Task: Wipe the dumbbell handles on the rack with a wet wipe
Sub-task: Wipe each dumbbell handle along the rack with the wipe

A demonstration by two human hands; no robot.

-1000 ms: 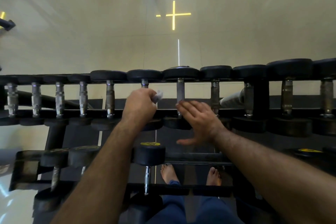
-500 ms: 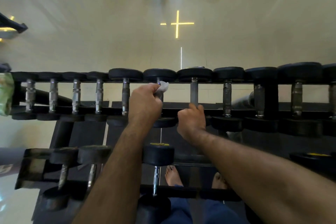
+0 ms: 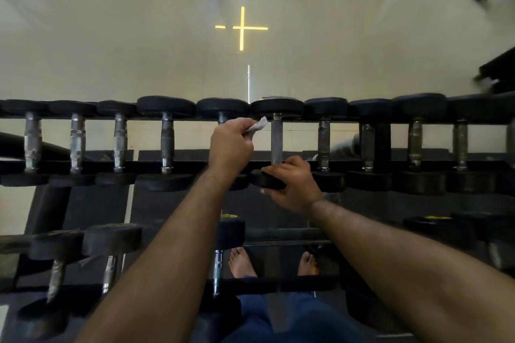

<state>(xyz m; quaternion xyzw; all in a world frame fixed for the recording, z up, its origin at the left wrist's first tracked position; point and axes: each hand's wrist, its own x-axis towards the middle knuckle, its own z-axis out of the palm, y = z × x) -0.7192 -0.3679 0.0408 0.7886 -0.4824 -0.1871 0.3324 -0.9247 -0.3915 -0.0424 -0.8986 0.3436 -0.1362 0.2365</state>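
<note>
While the left hand sits just left of centre frame with its fingers curled tight around a crumpled wet wipe, a white corner of which pokes out toward the upper right, the right hand grips the near black head of the centre dumbbell, fingers and thumb wrapped over its edge. That dumbbell's handle stands bare between the two hands, a plain steel bar running up to the far head at the rack top rail. The left fist covers most of the neighbouring handle, so whether the wipe touches that metal cannot be told. A row of dumbbells fills the top tier across the middle of the frame, and more lie on a lower tier at lower left. By my reading, the step in hand is the changeover from one handle to the one beside it. The next move calls for carrying the wipe rightward onto the bare bar, closing it around the steel and stroking along its length while the right hand steadies the head.
</note>
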